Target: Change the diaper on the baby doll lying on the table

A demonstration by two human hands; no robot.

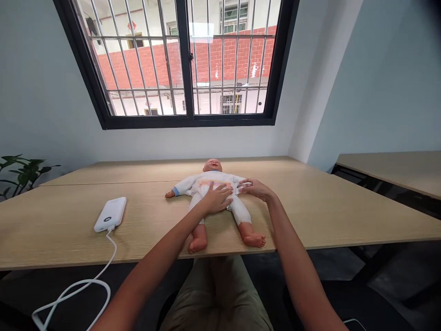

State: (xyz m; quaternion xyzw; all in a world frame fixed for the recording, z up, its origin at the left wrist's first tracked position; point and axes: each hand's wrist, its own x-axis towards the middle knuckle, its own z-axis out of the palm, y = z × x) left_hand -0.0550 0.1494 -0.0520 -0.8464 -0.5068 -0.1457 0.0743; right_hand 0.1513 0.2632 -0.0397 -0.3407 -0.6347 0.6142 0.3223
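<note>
A baby doll (223,178) in a white outfit with blue cuffs lies on its back on the wooden table (151,220), head toward the window and bare feet near the front edge. My left hand (217,198) rests on the doll's belly with its fingers spread. At the doll's side on the right, my right hand (254,188) touches the outfit near the sleeve, its fingers apart and slightly bent. The doll's hand on that side is hidden behind my right hand.
A white power bank (110,214) with a white cable (112,257) lies on the table's left part; the cable hangs over the front edge. A plant (25,172) stands at the far left. Behind the table is a barred window (189,64). Another table (396,170) is at right.
</note>
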